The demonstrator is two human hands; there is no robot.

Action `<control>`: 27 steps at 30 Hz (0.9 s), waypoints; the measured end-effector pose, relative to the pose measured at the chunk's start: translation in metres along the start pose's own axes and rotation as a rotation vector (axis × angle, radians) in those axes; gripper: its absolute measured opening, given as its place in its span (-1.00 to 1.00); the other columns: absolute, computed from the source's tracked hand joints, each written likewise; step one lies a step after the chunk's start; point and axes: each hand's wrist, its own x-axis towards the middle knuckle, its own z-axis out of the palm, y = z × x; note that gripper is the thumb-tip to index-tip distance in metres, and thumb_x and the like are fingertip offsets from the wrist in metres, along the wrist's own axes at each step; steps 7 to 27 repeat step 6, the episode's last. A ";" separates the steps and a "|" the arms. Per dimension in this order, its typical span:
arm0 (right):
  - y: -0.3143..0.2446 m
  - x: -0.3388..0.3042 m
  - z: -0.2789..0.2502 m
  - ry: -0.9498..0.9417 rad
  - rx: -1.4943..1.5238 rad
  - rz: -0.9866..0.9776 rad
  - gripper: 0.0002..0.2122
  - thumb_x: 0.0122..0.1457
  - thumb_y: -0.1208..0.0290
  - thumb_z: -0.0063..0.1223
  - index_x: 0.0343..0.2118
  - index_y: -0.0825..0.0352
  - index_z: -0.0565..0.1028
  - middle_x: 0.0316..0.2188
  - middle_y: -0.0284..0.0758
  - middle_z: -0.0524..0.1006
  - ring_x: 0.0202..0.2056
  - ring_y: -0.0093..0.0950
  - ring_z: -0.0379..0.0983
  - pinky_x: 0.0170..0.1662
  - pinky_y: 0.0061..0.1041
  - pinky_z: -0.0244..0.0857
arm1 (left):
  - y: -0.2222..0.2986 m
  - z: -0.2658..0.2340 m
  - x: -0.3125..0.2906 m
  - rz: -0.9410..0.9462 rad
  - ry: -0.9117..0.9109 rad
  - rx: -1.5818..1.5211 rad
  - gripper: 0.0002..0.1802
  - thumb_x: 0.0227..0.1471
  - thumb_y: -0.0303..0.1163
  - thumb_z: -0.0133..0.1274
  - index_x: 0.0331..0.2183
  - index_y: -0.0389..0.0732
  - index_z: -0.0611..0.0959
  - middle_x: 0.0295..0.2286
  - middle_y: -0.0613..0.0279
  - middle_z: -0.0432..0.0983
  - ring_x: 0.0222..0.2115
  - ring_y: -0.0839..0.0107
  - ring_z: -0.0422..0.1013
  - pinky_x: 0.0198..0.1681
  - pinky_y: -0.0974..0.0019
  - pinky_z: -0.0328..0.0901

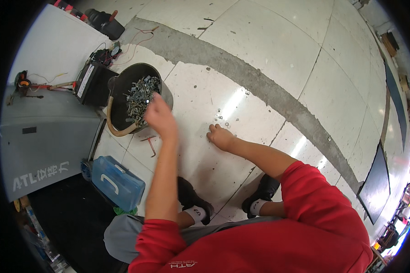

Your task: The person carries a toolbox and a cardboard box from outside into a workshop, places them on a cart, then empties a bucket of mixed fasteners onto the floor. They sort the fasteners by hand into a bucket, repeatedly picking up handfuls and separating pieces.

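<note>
At the left stands a dark metal bucket [166, 88] with a curved tan handle [110, 119]. A heap of mixed bolts, screws and other small metal hardware [140, 98] fills its bottom. My left hand [161, 119] is over the bucket's near right rim, its fingers beside the heap. Motion blurs it, so whether it holds anything is unclear. Lower and to the right, my right hand [221, 138] rests at the tiled floor with its fingers curled together at the tips. Whatever may be between them is hidden. Small washers or nuts [227, 124] lie scattered just beyond it.
A red-handled tool [150, 144] lies on the floor below the bucket. Near my left foot is a blue translucent case [118, 182]. A grey cabinet [50, 141] and a black battery-like box [93, 84] stand left of the bucket. A dark panel [376, 186] lies at the right.
</note>
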 end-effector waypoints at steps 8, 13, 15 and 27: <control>-0.016 -0.014 -0.022 -0.069 -0.003 0.090 -0.81 0.13 0.60 -0.04 -0.21 0.48 0.53 -0.14 0.04 0.45 -0.06 -0.05 0.45 -0.09 -0.24 0.52 | 0.000 -0.034 0.149 0.223 -0.452 0.606 -0.56 0.30 -0.14 -0.03 -0.41 -0.32 0.64 -0.40 -0.12 0.58 -0.38 -0.08 0.48 -0.24 0.00 0.37; -0.016 -0.014 -0.022 -0.069 -0.003 0.090 -0.81 0.13 0.60 -0.04 -0.21 0.48 0.53 -0.14 0.04 0.45 -0.06 -0.05 0.45 -0.09 -0.24 0.52 | 0.000 -0.034 0.149 0.223 -0.452 0.606 -0.56 0.30 -0.14 -0.03 -0.41 -0.32 0.64 -0.40 -0.12 0.58 -0.38 -0.08 0.48 -0.24 0.00 0.37; -0.016 -0.014 -0.022 -0.069 -0.003 0.090 -0.81 0.13 0.60 -0.04 -0.21 0.48 0.53 -0.14 0.04 0.45 -0.06 -0.05 0.45 -0.09 -0.24 0.52 | 0.000 -0.034 0.149 0.223 -0.452 0.606 -0.56 0.30 -0.14 -0.03 -0.41 -0.32 0.64 -0.40 -0.12 0.58 -0.38 -0.08 0.48 -0.24 0.00 0.37; -0.016 -0.014 -0.022 -0.069 -0.003 0.090 -0.81 0.13 0.60 -0.04 -0.21 0.48 0.53 -0.14 0.04 0.45 -0.06 -0.05 0.45 -0.09 -0.24 0.52 | 0.000 -0.034 0.149 0.223 -0.452 0.606 -0.56 0.30 -0.14 -0.03 -0.41 -0.32 0.64 -0.40 -0.12 0.58 -0.38 -0.08 0.48 -0.24 0.00 0.37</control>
